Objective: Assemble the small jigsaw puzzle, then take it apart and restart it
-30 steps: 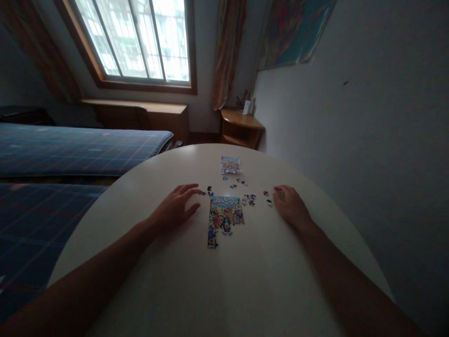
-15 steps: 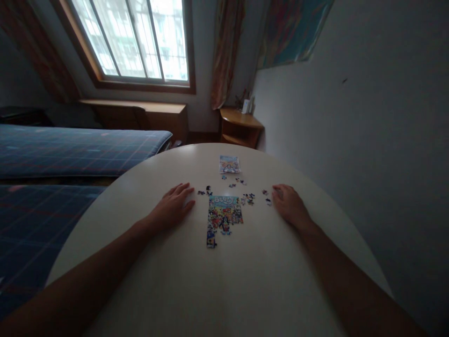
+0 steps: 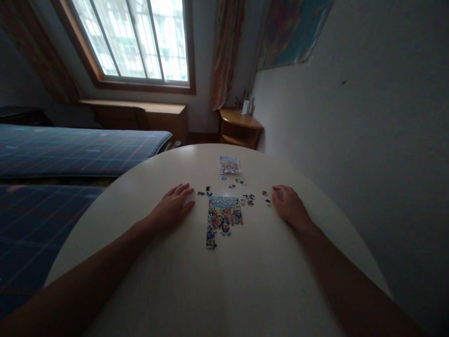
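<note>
A partly assembled colourful jigsaw (image 3: 223, 218) lies in the middle of a round white table (image 3: 224, 285). Loose pieces (image 3: 249, 199) are scattered just beyond it and to its right. My left hand (image 3: 172, 207) rests flat on the table left of the jigsaw, fingers stretched out, holding nothing. My right hand (image 3: 288, 206) rests on the table to the right, fingers curled loosely down beside a couple of loose pieces (image 3: 267, 197). A small picture card (image 3: 229, 164) lies farther back.
A bed with a blue checked cover (image 3: 70, 152) runs along the left. A wooden corner shelf (image 3: 240, 126) and a low wooden cabinet (image 3: 147, 114) stand under the window. A pale wall (image 3: 351, 117) closes the right side.
My left hand has drawn back a little from the loose pieces near the jigsaw's top left corner. The right hand has stayed in place.
</note>
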The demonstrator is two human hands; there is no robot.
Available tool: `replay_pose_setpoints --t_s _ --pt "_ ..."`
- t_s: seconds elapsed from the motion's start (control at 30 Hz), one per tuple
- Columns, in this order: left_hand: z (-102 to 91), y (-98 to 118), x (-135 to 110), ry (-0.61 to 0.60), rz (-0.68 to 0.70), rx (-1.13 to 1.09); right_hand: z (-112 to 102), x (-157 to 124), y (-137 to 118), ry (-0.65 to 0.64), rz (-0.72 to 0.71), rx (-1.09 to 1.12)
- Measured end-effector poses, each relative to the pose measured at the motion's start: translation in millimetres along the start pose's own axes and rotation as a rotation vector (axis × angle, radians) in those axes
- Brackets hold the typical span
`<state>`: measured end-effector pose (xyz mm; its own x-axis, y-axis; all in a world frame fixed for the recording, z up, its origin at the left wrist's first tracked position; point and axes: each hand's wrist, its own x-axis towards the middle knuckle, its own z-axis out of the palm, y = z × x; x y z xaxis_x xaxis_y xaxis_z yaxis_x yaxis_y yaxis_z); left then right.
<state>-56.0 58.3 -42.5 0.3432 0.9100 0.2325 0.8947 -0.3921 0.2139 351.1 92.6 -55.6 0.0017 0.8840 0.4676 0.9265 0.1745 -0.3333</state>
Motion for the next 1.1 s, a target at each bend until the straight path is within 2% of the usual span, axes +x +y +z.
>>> replay_pose_setpoints --t_s 0.2,1.1 --pt "-0.3 0.7 0.0 -0.033 -0.016 0.006 -0.6 0.2 -1.0 -0.001 0.000 -0.011" --pt "-0.7 2.8 0.0 0.035 0.010 -0.030 0.6 0.4 -1.5 0.001 0.002 -0.020"
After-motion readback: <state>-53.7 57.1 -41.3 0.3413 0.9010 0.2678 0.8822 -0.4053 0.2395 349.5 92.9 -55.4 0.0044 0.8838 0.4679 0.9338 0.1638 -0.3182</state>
